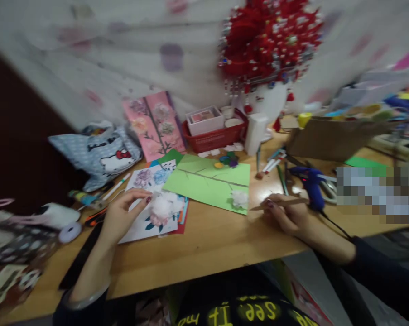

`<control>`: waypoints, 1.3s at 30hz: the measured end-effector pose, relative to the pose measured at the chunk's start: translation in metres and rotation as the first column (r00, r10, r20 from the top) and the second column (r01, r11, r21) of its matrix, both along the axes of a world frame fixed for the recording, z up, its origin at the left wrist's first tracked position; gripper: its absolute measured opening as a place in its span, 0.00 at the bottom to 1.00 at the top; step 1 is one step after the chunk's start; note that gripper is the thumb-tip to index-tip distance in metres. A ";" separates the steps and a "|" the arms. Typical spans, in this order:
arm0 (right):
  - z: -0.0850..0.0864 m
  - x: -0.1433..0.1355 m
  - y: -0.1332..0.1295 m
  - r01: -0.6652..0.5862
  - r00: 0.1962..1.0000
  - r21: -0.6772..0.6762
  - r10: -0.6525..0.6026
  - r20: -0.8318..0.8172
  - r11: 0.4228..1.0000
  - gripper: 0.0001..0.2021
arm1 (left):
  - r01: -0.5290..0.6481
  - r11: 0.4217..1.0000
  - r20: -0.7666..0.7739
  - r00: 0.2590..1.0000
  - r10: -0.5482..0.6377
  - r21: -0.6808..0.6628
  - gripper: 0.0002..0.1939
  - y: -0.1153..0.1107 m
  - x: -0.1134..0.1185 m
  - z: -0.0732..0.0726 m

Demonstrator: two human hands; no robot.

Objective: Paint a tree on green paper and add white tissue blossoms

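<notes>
My left hand [127, 213] is over the left side of the table, its thumb and forefinger tips pinched together. Whatever lies between them is too small to make out. Just right of the fingertips, a fluffy white puff [161, 207] covers part of a sheet printed with flowers [132, 228]. My right hand [286, 215] grips a slim brown pointed tool [294, 202], its tip pointing left. Between the hands lies a light green card [204, 192] bearing a thin brown branch. A crumpled white flower [240, 199] sits at the card's lower right corner.
A blue glue gun [311, 185] with a cord stands right of my right hand. Brushes [274, 162] lie behind. At the back are a red basket [214, 140], a pink flower card [156, 124] and a blue bag [102, 151]. A cardboard box [336, 140] stands back right.
</notes>
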State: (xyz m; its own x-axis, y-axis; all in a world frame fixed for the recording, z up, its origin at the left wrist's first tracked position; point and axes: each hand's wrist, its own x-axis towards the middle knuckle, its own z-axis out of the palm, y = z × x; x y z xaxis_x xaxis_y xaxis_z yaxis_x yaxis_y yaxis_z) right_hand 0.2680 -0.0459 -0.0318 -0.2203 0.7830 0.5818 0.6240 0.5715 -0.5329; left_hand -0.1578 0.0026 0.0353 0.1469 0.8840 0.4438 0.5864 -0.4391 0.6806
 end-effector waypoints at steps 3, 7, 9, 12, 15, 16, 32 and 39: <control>0.007 -0.004 0.000 -0.064 0.998 0.001 0.064 0.005 0.998 0.11 | 0.193 0.981 -0.014 0.981 -0.194 -0.031 0.08 -0.008 0.037 0.012; 0.008 -0.008 0.005 -0.107 0.994 0.094 0.109 -0.015 0.990 0.11 | 0.395 0.914 -0.074 0.913 -0.402 -0.097 0.05 -0.014 0.095 0.024; 0.006 -0.009 0.007 -0.149 0.989 0.103 0.148 0.015 0.983 0.11 | 0.452 0.885 -0.113 0.879 -0.464 -0.116 0.05 -0.013 0.124 0.022; 0.004 -0.009 0.008 -0.163 0.986 0.105 0.158 0.061 0.981 0.12 | 0.495 0.856 -0.106 0.853 -0.512 -0.149 0.05 -0.006 0.161 0.010; 0.004 -0.007 0.008 -0.136 0.986 0.096 0.125 0.112 0.986 0.13 | 0.556 0.809 -0.033 0.820 -0.572 -0.191 0.06 0.004 0.186 -0.006; 0.004 -0.007 0.008 -0.117 0.987 0.087 0.106 0.121 0.989 0.13 | 0.577 0.792 -0.032 0.804 -0.594 -0.198 0.06 0.007 0.191 -0.011; 0.005 -0.004 0.007 0.053 0.999 0.048 -0.053 0.001 0.997 0.11 | 0.551 0.833 -0.339 0.777 -0.530 -0.038 0.03 0.013 0.222 -0.044; 0.006 -0.002 0.003 -0.090 0.994 0.113 0.083 0.066 0.990 0.12 | 0.528 0.848 -0.310 0.798 -0.516 -0.052 0.03 0.015 0.221 -0.045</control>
State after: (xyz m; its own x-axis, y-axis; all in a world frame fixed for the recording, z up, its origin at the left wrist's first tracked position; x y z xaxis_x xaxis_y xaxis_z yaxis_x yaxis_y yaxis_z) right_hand 0.2665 -0.0429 -0.0259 -0.3222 0.6876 0.6507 0.5989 0.6804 -0.4225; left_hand 0.0630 0.0181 -0.0102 0.7124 0.6195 0.3297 0.4336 -0.7580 0.4873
